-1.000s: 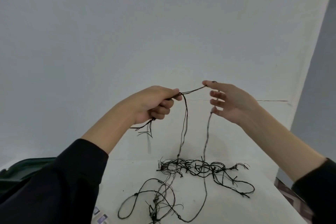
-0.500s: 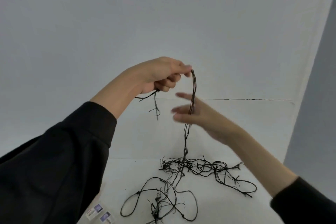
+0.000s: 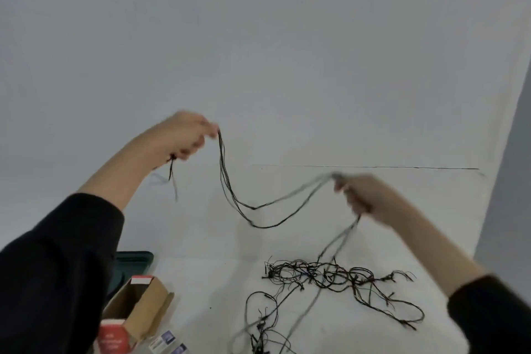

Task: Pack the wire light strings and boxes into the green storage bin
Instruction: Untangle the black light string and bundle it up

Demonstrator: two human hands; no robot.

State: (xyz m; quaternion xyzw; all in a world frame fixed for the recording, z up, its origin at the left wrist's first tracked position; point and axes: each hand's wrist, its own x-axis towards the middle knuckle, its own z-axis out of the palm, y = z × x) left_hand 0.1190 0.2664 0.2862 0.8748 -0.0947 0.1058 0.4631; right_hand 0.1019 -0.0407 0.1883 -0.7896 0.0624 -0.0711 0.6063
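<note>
My left hand [image 3: 184,135] is raised and pinches one end of a black wire light string [image 3: 258,224], short ends dangling below its fingers. My right hand [image 3: 362,195], blurred, grips the same strands further along, so they sag in a loop between the two hands. From the right hand the wire drops to a tangled heap [image 3: 330,276] on the white table. An open cardboard box with a red flap [image 3: 135,310] lies at the lower left. Behind it a corner of the green storage bin [image 3: 135,259] shows, mostly hidden by my left sleeve.
Small printed cards [image 3: 166,340] lie by the box at the bottom edge. The white table [image 3: 215,282] meets a plain white wall behind; its right edge falls away at the far right.
My right hand closed on the strands and pulled them out to the right and down. The left hand lowered a little. The view tilted down, and the box and bin corner appeared.
</note>
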